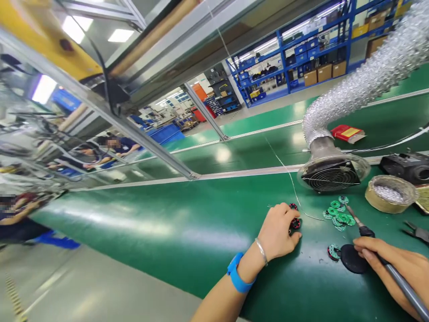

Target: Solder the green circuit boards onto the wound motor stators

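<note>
My left hand (276, 230), a blue band and a bracelet at its wrist, is low over the bench with its fingers curled around a small round red-and-black part (295, 223). A second red-and-black part (293, 206) shows just past the index finger; the palm hides the rest. In my right hand (395, 259) is a soldering iron (366, 231), its tip pointing toward a cluster of small round green circuit boards (342, 218). Beside this hand lies a black disc (353, 259), next to a green-and-red round part (334, 252). Thin solder wire (293, 183) hangs down to the bench.
A fume extractor fan (331, 176) on a silver flexible duct (355, 89) stands behind the boards. At the right are a tape-roll holder with shiny wire shavings (390, 194), pliers (417, 231) and a black device (407, 167). A red box (347, 133) lies behind. People work far left.
</note>
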A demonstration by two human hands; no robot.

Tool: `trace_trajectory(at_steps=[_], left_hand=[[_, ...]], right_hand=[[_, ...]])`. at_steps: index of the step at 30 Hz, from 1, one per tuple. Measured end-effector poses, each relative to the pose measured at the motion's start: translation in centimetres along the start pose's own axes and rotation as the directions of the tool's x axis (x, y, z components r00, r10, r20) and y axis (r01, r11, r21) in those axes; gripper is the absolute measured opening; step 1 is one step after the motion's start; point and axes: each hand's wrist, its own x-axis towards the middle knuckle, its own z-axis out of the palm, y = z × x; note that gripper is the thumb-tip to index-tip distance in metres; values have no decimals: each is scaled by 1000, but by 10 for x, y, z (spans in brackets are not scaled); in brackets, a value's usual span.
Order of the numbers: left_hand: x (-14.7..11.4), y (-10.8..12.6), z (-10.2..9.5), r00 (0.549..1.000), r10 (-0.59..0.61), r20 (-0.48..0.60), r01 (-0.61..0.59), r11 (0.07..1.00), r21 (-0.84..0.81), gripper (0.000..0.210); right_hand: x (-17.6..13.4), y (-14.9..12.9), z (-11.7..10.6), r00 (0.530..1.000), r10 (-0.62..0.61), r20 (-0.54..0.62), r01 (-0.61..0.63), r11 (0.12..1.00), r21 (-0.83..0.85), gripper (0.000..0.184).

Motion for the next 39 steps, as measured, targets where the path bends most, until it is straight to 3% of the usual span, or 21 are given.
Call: trace_trajectory(at_steps=[4,7,10,14,20,26,29,32,35,39], left_hand=[[0,-4,-2,1000,-17,11,17,1000,13,32],[-1,1,-7,1000,6,-5,-7,999,-41,25],[-1,19,-8,992,71,-106,-90,978,-187,22],[0,56,12,960,209,-185,-257,921,-293,24],[4,90,49,959,224,-174,-236,971,-46,17],[5,73,38,965,259,-39,-262,956,-133,35],[0,57,31,966,257,34,-250,958,-143,23],[-4,48,25,979,201,29,-198,976,-92,11],[-5,52,22,974,226,-18,-227,971,-69,16],[-1,65,23,927,373,50,-351,906,-238,29]], right_hand=[[8,-11,-5,994,-86,69,87,996,-18,19],[9,-16,-4,996,-62,66,63,998,-22,20],[9,-19,-2,996,12,83,-11,1000,-16,20],[11,-22,-2,987,99,130,-102,995,19,21],[15,-25,-5,977,144,156,-156,986,62,20],[16,-28,-8,980,120,158,-131,989,64,22],[17,-31,-11,982,94,165,-114,987,116,29],[17,-34,-13,975,99,199,-129,981,147,35],[18,-36,-13,968,80,237,-119,980,157,37],[18,-35,-6,967,80,243,-99,993,65,41]])
